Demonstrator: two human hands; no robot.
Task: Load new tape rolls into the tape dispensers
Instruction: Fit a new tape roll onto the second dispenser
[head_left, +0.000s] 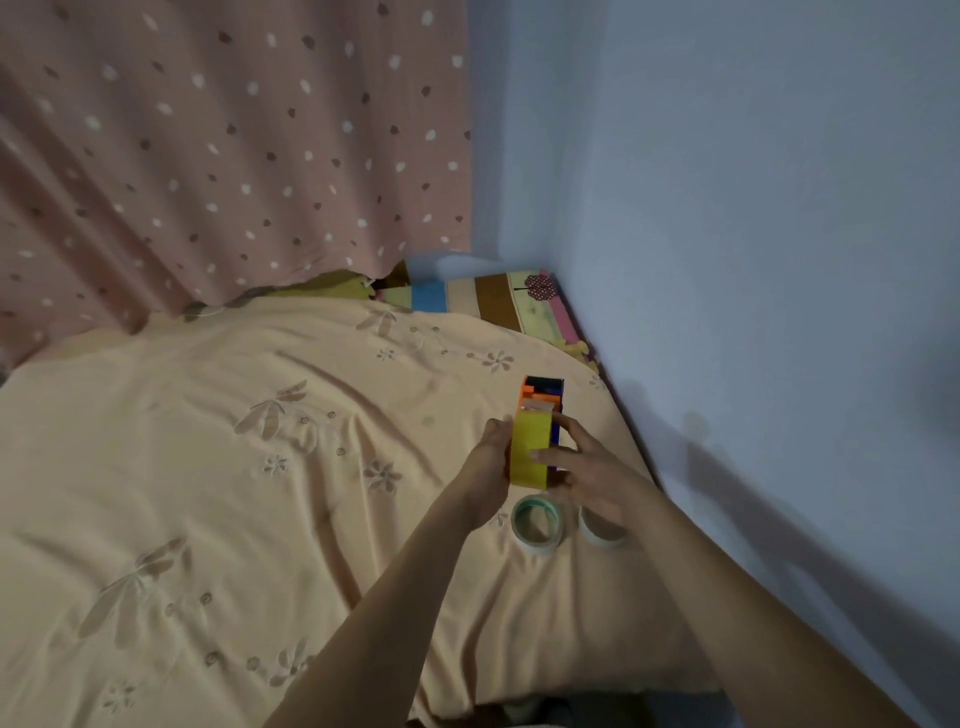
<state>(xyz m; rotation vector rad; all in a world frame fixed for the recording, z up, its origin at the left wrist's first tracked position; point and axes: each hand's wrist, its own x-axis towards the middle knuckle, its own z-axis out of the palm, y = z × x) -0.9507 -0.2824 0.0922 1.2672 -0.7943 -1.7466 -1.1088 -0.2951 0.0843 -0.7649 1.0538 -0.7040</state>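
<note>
Two loose tape rolls lie nearest on the bed (218, 467): a clear tape roll (536, 524) and, just right of it, a white roll (597, 535) partly hidden. Above them, the left hand (493, 454) and right hand (584, 470) both grasp a yellow tape roll (530, 452) seated in an orange-and-blue dispenser (543, 395). Farther off lies a striped pillow (498, 299).

Smooth yellow tape roll (531, 451); soft matt cloth bedsheet (218, 467); clear glossy roll (537, 524).

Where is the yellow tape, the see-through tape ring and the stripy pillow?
yellow tape roll (530, 447), head view, its outer yellow band
clear tape roll (537, 540), head view, its near rim
striped pillow (493, 301), head view, its brown stripe
</note>
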